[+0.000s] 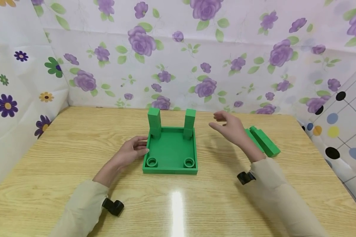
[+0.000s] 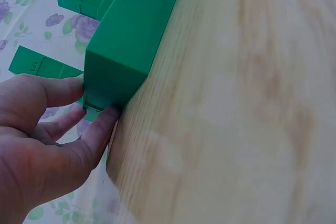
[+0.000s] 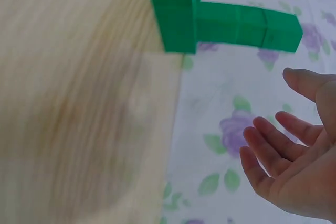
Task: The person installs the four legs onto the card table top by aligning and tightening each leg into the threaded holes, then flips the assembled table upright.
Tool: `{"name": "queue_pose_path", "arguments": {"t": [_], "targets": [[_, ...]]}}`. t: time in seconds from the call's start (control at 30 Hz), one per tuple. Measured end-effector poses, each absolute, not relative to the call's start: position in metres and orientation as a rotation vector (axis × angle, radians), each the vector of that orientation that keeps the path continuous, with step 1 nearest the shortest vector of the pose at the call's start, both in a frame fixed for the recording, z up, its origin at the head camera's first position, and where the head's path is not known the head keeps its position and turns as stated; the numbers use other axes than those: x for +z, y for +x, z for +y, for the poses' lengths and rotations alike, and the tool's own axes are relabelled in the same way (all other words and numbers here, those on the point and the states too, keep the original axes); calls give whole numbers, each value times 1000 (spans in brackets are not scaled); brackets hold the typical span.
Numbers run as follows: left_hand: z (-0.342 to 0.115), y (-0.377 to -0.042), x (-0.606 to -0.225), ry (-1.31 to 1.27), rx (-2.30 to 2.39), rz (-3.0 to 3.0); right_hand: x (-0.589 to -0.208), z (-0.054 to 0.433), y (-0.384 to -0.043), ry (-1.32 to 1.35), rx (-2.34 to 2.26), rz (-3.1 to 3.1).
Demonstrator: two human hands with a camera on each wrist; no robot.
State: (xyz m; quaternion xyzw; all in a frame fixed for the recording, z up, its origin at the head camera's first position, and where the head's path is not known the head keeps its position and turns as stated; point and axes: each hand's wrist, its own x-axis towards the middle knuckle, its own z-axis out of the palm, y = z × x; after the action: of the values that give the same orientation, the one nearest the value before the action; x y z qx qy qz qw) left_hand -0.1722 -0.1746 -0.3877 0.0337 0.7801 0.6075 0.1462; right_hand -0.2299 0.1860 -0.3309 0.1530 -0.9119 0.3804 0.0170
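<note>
A square green tray (image 1: 170, 171) lies on the table. Two square green posts, a left post (image 1: 154, 119) and a right post (image 1: 190, 120), stand upright in its back corners. Round sockets, one on the left (image 1: 152, 162) and one on the right (image 1: 189, 162), sit in the front corners. My left hand (image 1: 132, 152) is beside the tray, its fingertips and thumb touching the outside of the left wall. My right hand (image 1: 229, 129) hovers to the right of the tray, apart from it, with loosely bent fingers and nothing held.
Two long green pieces lie side by side at the right, partly behind my right forearm; the nearer one (image 1: 265, 141) has a round peg at its end. A flowered sheet (image 1: 178, 65) hangs behind the wooden table (image 1: 213, 204). A dotted sheet (image 1: 344, 131) borders the right side.
</note>
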Motion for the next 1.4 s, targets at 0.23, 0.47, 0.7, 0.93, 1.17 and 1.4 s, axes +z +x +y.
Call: {"name": "queue_pose_path", "arguments": {"t": [0.23,0.47,0.7,0.93,1.17,1.4], "targets": [[-176,-172,-389,93,1745,2244,-338,223,-217,403,1173,-2899],[-177,-173,-391,84,1744,2245,-348,255,-205,344,1124,-2902],[-177,-173,-392,89,1765,2236,-354,278,-190,224,1026,-2953],[-175,-173,-392,93,1758,2245,-360,295,-179,162,987,-2960],[-176,-173,-393,113,1765,2246,-366,303,-173,164,928,-2997],[-173,-173,-394,114,1772,2242,-373,304,-170,138,859,-3013]]}}
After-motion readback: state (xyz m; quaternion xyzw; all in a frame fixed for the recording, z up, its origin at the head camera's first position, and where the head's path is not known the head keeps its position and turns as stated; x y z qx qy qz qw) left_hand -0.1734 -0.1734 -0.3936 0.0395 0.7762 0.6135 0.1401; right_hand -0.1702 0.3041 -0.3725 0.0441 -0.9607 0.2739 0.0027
